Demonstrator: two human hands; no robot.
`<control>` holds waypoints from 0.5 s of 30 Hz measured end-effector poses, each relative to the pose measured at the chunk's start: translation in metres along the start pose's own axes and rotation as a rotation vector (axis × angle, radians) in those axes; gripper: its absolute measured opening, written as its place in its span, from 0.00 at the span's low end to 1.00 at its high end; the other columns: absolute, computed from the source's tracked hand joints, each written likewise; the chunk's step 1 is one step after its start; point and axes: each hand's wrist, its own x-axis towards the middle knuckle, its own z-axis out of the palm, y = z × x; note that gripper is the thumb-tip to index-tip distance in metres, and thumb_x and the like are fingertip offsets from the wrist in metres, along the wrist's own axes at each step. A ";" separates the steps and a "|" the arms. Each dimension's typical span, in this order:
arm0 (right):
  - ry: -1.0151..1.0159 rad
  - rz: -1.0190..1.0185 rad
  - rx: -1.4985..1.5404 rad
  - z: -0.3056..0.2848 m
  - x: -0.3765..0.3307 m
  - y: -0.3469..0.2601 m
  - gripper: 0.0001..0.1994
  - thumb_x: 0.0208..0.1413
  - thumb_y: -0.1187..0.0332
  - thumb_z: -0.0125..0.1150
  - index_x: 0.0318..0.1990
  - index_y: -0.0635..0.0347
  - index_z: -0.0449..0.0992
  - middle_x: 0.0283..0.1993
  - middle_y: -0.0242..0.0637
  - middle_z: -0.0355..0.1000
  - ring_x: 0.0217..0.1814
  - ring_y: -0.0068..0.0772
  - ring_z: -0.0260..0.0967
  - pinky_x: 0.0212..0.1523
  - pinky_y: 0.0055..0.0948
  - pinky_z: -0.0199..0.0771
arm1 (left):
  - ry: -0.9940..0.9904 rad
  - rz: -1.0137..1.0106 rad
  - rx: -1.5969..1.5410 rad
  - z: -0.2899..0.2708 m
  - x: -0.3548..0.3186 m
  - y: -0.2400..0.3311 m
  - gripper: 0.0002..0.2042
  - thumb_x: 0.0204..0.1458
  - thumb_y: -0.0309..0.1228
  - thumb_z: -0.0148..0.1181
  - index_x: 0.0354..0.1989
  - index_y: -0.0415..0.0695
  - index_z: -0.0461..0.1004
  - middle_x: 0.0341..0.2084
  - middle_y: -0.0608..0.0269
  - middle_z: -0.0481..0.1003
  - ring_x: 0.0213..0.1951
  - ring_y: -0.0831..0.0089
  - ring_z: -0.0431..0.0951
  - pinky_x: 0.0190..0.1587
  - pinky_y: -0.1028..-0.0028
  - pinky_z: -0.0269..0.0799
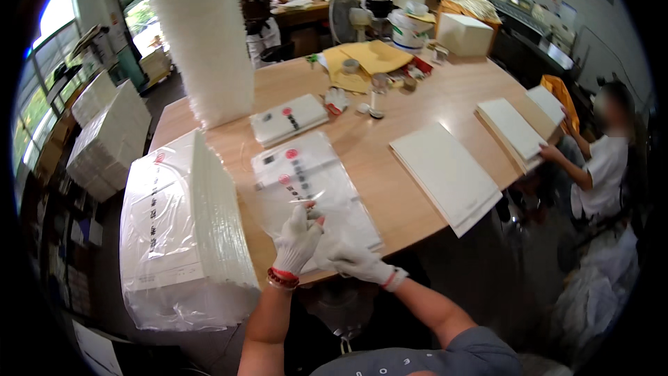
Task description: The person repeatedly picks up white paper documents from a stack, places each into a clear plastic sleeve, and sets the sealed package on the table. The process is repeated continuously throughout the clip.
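Both my hands wear white knit gloves with red-trimmed cuffs. My left hand (pixel 298 238) is raised over the table's near edge, fingers pinched on a clear plastic bag (pixel 268 203) whose film spreads out to its left. To its right, my right hand (pixel 358 263) is closed at the lower side of the same film; its fingertips are partly hidden. Beneath them lies a stack of printed plastic bags (pixel 341 202) with red round marks and dark print. Behind that sits a folded bundle of similar bags (pixel 289 120).
Left stands a large plastic-wrapped white stack (pixel 170 216), with a tall white stack (pixel 202 42) behind. White boards (pixel 445 175) lie to the right. A seated person (pixel 604 167) handles more boards (pixel 511 129). Yellow envelopes (pixel 369 58), a bucket (pixel 409 31) and a fan (pixel 343 15) are farther back.
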 end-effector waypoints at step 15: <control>0.475 0.250 -0.981 -0.241 -0.169 0.057 0.24 0.41 0.61 0.64 0.48 0.58 0.68 0.42 0.46 0.71 0.45 0.46 0.69 0.45 0.36 0.70 | 0.147 0.394 0.327 0.028 -0.139 -0.001 0.19 0.41 0.19 0.60 0.45 0.41 0.69 0.37 0.53 0.73 0.38 0.60 0.76 0.41 0.70 0.72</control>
